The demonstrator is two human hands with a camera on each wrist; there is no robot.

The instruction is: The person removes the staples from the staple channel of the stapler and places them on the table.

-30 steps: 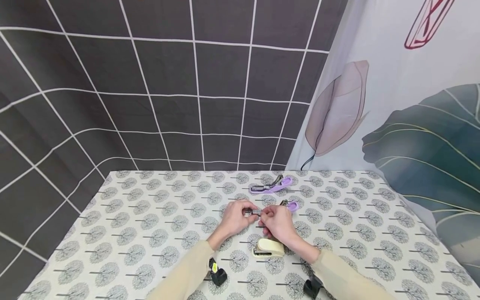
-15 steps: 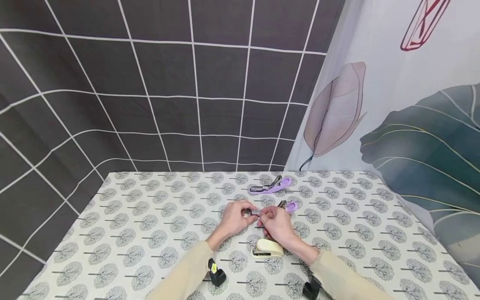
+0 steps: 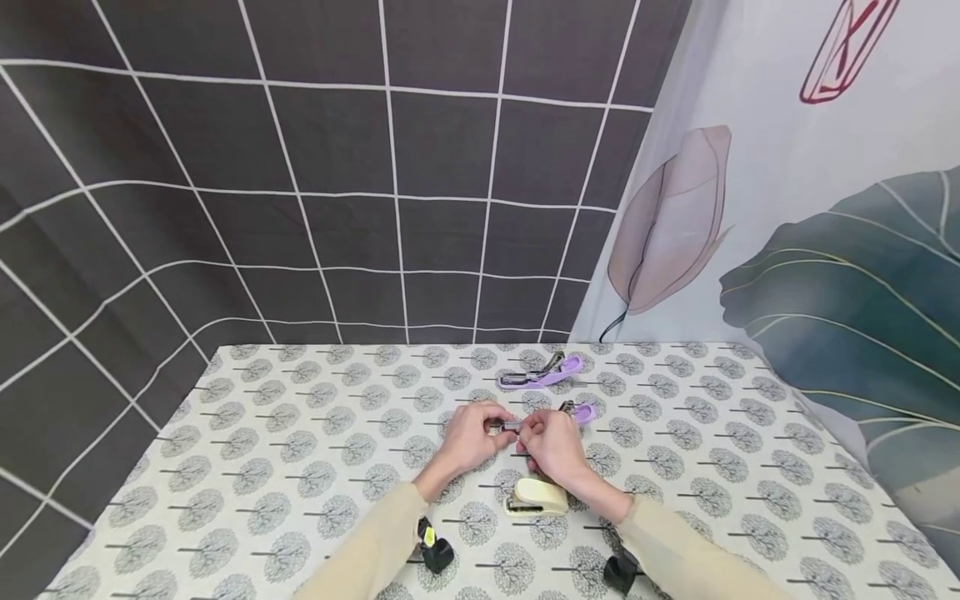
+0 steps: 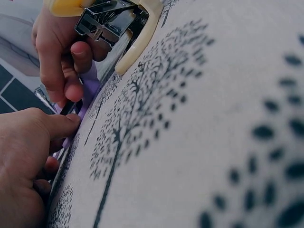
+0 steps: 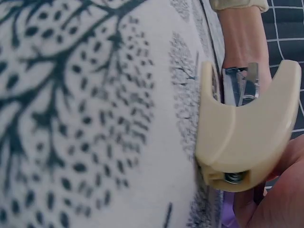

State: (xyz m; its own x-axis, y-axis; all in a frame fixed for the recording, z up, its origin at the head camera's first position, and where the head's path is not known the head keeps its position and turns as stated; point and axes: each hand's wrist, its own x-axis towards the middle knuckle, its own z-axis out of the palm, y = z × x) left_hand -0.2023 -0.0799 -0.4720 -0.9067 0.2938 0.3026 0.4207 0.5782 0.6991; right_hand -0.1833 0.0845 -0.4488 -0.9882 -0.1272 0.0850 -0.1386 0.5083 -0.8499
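The purple stapler [image 3: 585, 413] lies on the tree-print tablecloth [image 3: 300, 479] between and under my two hands, farther out than the cream stapler [image 3: 537, 497] and nearer to me than the second purple stapler [image 3: 540, 379]. My left hand [image 3: 471, 435] is curled round its front end, thumb pressed along the purple edge, forefinger across from it. My right hand [image 3: 557, 446] has thumb and forefinger drawn together in a pinch at the metal channel [image 3: 512, 425]; whether a small loose piece sits between those fingertips I cannot tell, since they hide it. The purple tail pokes out past my right knuckles, with dark metal beside it, so I take the stapler to be spread on its hinge. I expect it to feel light for its size, stiff along the channel and loose only at the pivot, its smooth plastic a little slippery under a dry thumb. The low sides near the front look the best place to steady it, fingertips kept off the bare metal edges, which may be sharp. The thin metal should be picked at lightly with fingertips, as squeezing hard could bend it.
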